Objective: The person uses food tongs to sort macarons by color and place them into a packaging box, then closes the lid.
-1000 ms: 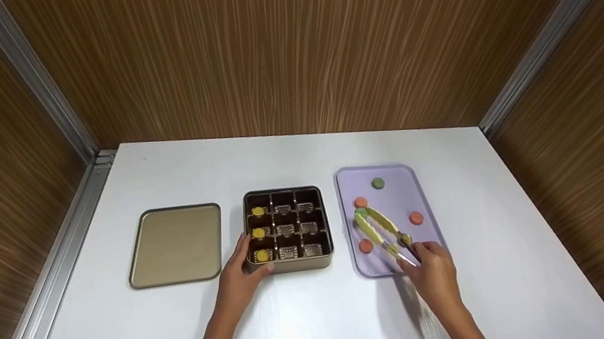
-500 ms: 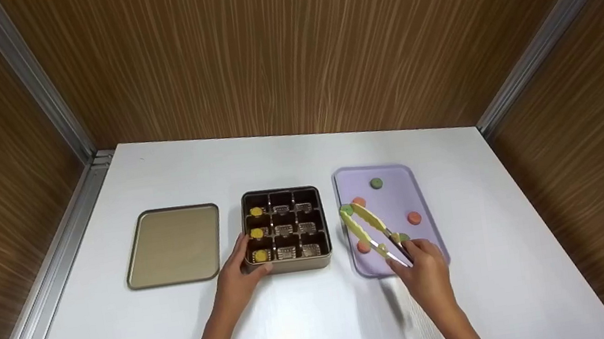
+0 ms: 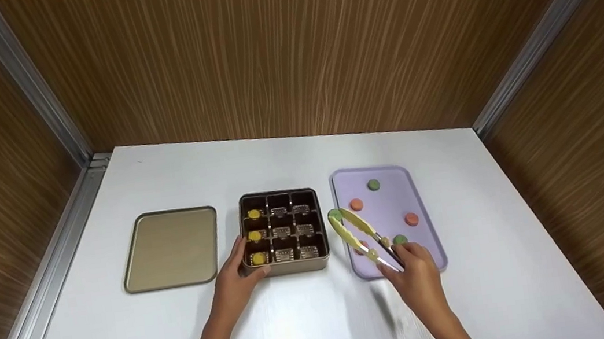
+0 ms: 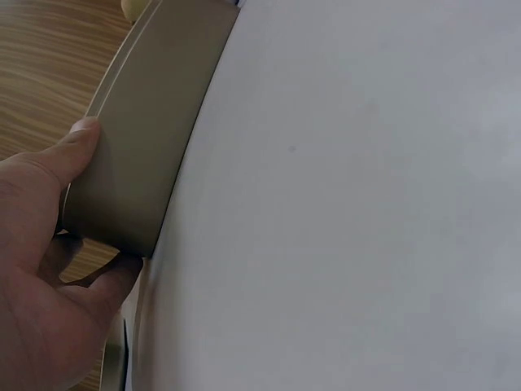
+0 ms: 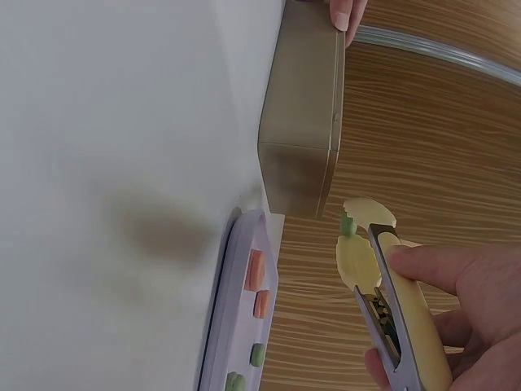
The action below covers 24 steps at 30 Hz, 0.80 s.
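Observation:
My right hand (image 3: 416,277) grips a pair of yellow-tipped tongs (image 3: 349,236), whose tips pinch a small green macaron (image 5: 348,225). The tongs reach over the left edge of the lilac tray (image 3: 393,265), toward the tin. At the near left corner of the square gold tin (image 3: 303,265) is my left hand (image 3: 233,286), thumb on the front wall and fingers along the side. A dark divided insert (image 3: 280,219) fills the tin. Yellow macarons (image 3: 255,236) sit in its left column; the other cells show ribbed clear liners.
On the tray lie several orange macarons (image 3: 412,219) and green macarons (image 3: 374,184), one orange partly behind the tongs. A flat gold lid (image 3: 171,249) lies left of the tin. Wood-grain panels (image 3: 286,49) wall in the white table (image 3: 311,326).
My right hand has carried the tongs and the green macaron leftward, from over the tray to past its left edge. The left hand keeps its place at the tin.

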Each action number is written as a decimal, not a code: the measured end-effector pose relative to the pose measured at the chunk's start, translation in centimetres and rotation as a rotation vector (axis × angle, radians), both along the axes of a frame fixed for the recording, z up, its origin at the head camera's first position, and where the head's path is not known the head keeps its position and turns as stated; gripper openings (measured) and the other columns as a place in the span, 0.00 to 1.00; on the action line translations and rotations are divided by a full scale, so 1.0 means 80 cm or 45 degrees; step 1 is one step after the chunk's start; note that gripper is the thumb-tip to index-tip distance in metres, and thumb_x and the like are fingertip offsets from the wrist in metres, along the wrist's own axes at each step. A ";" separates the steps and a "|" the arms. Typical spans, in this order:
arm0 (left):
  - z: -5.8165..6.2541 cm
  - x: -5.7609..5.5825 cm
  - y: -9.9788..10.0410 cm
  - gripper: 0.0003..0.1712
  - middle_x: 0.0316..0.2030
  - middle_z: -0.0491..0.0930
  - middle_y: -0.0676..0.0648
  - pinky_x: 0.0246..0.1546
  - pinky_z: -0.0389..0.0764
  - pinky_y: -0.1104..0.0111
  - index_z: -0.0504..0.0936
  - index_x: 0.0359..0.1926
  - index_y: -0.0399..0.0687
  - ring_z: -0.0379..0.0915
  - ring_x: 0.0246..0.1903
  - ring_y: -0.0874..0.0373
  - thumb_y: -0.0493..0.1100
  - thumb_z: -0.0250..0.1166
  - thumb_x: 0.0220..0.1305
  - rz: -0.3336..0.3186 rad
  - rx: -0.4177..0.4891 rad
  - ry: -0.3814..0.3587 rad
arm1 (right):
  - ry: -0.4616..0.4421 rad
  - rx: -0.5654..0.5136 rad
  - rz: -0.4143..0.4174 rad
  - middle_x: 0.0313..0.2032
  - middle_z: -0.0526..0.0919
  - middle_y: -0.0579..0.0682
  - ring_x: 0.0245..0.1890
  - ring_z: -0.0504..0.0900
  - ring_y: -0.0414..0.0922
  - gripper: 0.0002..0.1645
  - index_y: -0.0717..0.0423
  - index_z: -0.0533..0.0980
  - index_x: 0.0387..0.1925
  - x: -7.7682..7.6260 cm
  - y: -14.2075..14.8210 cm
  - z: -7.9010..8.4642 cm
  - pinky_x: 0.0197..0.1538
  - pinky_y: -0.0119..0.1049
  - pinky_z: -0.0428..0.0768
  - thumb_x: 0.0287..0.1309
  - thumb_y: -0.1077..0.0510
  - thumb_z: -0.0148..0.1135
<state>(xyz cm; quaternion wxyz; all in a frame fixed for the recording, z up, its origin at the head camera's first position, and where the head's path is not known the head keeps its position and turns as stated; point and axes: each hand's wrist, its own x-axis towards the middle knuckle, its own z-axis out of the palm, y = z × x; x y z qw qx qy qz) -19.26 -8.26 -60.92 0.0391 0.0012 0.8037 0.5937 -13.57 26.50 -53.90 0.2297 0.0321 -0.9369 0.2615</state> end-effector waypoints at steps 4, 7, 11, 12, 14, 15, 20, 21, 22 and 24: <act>0.000 0.001 0.000 0.55 0.81 0.46 0.54 0.78 0.47 0.49 0.52 0.80 0.64 0.40 0.79 0.47 0.61 0.73 0.58 0.004 -0.005 0.007 | 0.024 -0.003 0.002 0.41 0.84 0.62 0.41 0.81 0.57 0.24 0.68 0.84 0.42 0.000 -0.003 0.000 0.44 0.53 0.82 0.41 0.62 0.83; -0.001 0.000 0.000 0.56 0.81 0.46 0.54 0.78 0.48 0.48 0.52 0.80 0.63 0.39 0.79 0.47 0.61 0.73 0.58 -0.001 -0.008 0.011 | 0.050 0.007 0.006 0.41 0.84 0.62 0.41 0.82 0.58 0.24 0.68 0.84 0.41 0.000 -0.005 0.001 0.44 0.53 0.82 0.40 0.63 0.83; 0.000 0.000 0.000 0.55 0.81 0.47 0.53 0.77 0.48 0.48 0.53 0.80 0.61 0.41 0.79 0.46 0.61 0.73 0.58 0.004 -0.010 0.027 | 0.058 0.011 0.017 0.41 0.84 0.62 0.42 0.82 0.58 0.24 0.68 0.84 0.41 0.001 -0.009 0.003 0.45 0.53 0.82 0.40 0.63 0.83; 0.000 0.000 0.000 0.55 0.80 0.47 0.53 0.78 0.49 0.49 0.54 0.80 0.61 0.41 0.79 0.46 0.61 0.74 0.58 0.008 -0.012 0.028 | 0.056 0.011 0.019 0.41 0.84 0.62 0.42 0.82 0.58 0.24 0.68 0.84 0.41 0.001 -0.011 0.004 0.45 0.53 0.82 0.40 0.62 0.83; 0.000 0.000 0.000 0.55 0.80 0.48 0.52 0.78 0.48 0.49 0.54 0.80 0.60 0.41 0.79 0.45 0.60 0.74 0.58 0.012 -0.012 0.035 | 0.046 0.009 0.023 0.41 0.84 0.61 0.42 0.81 0.57 0.24 0.67 0.84 0.41 0.001 -0.014 0.006 0.45 0.53 0.82 0.41 0.62 0.83; 0.000 0.000 0.000 0.55 0.80 0.48 0.51 0.78 0.48 0.49 0.54 0.80 0.60 0.41 0.79 0.45 0.59 0.74 0.58 0.012 -0.011 0.035 | 0.041 0.007 0.024 0.41 0.84 0.60 0.42 0.81 0.56 0.24 0.67 0.84 0.42 0.001 -0.016 0.008 0.45 0.52 0.82 0.41 0.62 0.83; 0.002 0.000 -0.003 0.55 0.81 0.47 0.53 0.77 0.49 0.48 0.53 0.80 0.62 0.41 0.79 0.46 0.59 0.74 0.59 0.007 -0.014 0.016 | 0.042 0.015 0.044 0.39 0.84 0.56 0.40 0.80 0.52 0.23 0.65 0.84 0.41 0.003 -0.027 0.010 0.43 0.49 0.81 0.40 0.62 0.83; 0.002 0.000 -0.003 0.55 0.81 0.46 0.53 0.77 0.50 0.48 0.53 0.80 0.62 0.40 0.79 0.46 0.59 0.73 0.59 0.001 -0.013 0.012 | 0.049 0.017 0.052 0.39 0.84 0.55 0.39 0.80 0.51 0.23 0.65 0.84 0.40 0.003 -0.030 0.010 0.42 0.48 0.80 0.40 0.62 0.83; 0.002 0.000 -0.004 0.55 0.81 0.46 0.53 0.77 0.50 0.48 0.52 0.80 0.63 0.40 0.79 0.46 0.59 0.73 0.59 -0.003 -0.009 0.008 | 0.060 0.020 0.062 0.38 0.84 0.55 0.39 0.80 0.51 0.23 0.65 0.84 0.40 0.004 -0.033 0.009 0.42 0.48 0.80 0.39 0.62 0.84; 0.001 0.000 -0.004 0.54 0.81 0.45 0.53 0.77 0.50 0.47 0.52 0.80 0.63 0.39 0.79 0.46 0.59 0.73 0.60 -0.012 -0.001 0.000 | 0.089 0.034 0.085 0.38 0.83 0.54 0.39 0.80 0.50 0.23 0.64 0.84 0.39 0.005 -0.040 0.008 0.42 0.47 0.80 0.38 0.62 0.84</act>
